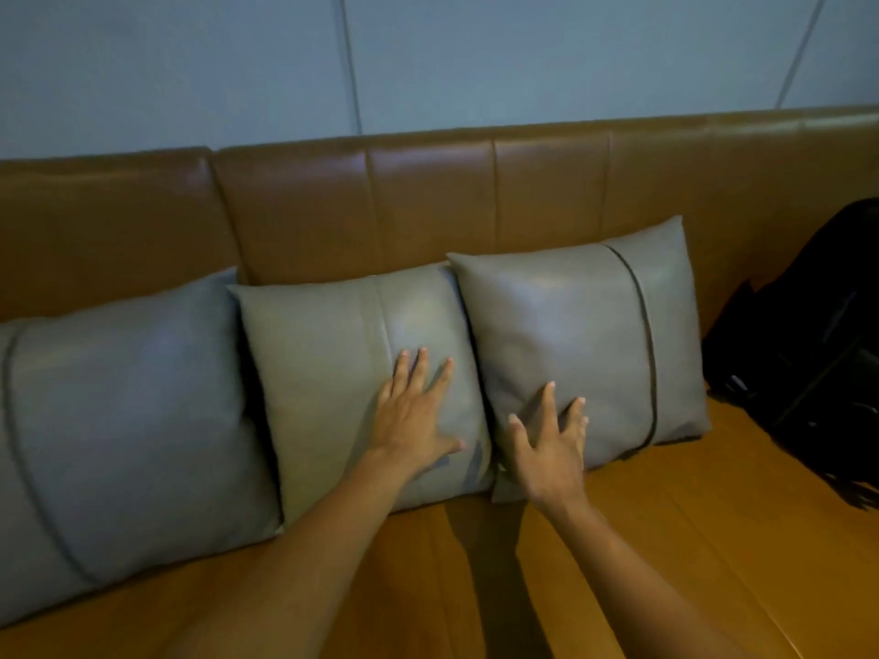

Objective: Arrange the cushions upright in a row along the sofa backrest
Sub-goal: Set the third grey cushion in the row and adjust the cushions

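Observation:
Three grey leather cushions stand upright against the brown sofa backrest (428,202). The left cushion (128,420) is the largest and runs off the frame's left edge. On the lower right of the middle cushion (333,363) my left hand (414,416) lies flat with fingers spread. The right cushion (604,335) overlaps the middle one's right edge. My right hand (551,444) rests against its lower left part, fingers apart, holding nothing.
A black bag (808,354) sits on the seat at the far right, close to the right cushion. The brown seat (666,539) stretches in front of the cushions. Behind the sofa is a grey-blue panelled wall (428,54).

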Action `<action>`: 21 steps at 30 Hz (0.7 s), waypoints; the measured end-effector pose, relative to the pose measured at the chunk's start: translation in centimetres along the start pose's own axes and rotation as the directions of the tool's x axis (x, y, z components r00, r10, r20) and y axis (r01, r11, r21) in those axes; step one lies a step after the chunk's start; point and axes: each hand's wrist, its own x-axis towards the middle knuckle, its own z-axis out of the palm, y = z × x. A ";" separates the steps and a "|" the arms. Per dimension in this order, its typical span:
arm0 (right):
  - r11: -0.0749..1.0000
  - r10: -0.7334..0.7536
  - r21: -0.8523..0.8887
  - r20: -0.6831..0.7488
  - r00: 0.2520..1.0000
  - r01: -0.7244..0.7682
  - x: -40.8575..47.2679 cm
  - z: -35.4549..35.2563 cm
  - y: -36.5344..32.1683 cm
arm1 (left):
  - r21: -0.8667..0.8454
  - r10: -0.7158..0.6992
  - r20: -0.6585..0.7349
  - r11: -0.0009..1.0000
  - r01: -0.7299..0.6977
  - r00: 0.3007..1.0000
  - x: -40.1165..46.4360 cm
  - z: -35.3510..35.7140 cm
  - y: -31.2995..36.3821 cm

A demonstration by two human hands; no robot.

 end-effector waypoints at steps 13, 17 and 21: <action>0.967 -0.230 -0.067 0.196 0.953 0.247 -9.0 6.4 -17.3 | 0.028 -0.198 -0.060 0.979 0.200 0.978 -15.2 -8.9 -17.5; 0.944 -0.304 -0.055 0.243 0.921 0.326 -13.0 8.5 -21.4 | 0.038 -0.304 -0.071 0.951 0.308 0.950 -21.4 -11.0 -23.5; 0.929 -0.343 -0.041 0.277 0.898 0.367 -16.9 10.6 -24.2 | 0.019 -0.371 -0.065 0.928 0.373 0.926 -26.4 -12.6 -27.3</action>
